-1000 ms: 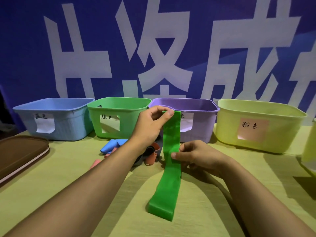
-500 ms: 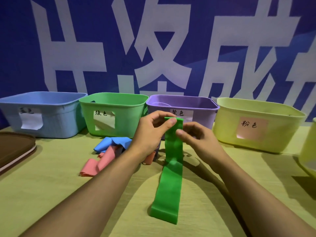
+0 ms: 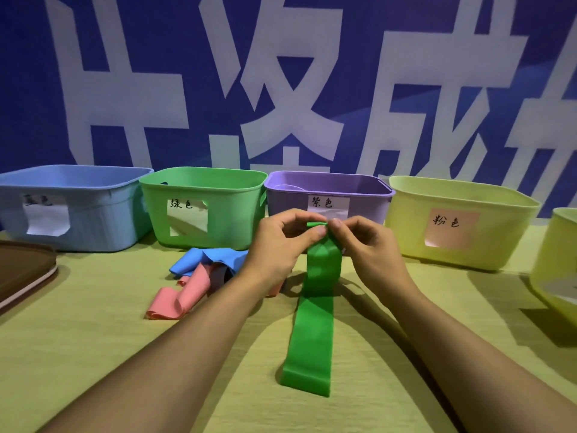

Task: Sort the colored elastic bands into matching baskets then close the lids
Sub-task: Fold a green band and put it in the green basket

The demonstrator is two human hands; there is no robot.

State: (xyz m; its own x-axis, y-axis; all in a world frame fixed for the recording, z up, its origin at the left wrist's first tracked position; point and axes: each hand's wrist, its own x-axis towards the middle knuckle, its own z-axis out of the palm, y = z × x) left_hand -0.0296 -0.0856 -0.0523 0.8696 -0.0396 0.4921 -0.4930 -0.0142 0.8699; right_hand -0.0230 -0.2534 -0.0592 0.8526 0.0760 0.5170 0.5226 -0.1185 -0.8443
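Blue banner (image 3: 125,73) with white characters fills the back. Bench (image 3: 93,354) has open room in front, between the forearms. Baskets in a row at the rear: blue basket (image 3: 93,220) cut off at left, green basket (image 3: 218,210), purple basket (image 3: 290,201), yellow basket (image 3: 499,232); another yellow basket (image 3: 559,260) cropped at right. Brown lid (image 3: 22,273) cut off at left edge. Green band (image 3: 315,307): top end pinched by left hand (image 3: 278,245) and right hand (image 3: 371,245), low end on bench. Pink band (image 3: 184,295) and blue band (image 3: 203,260) lie in a heap, partly hidden behind the left wrist.
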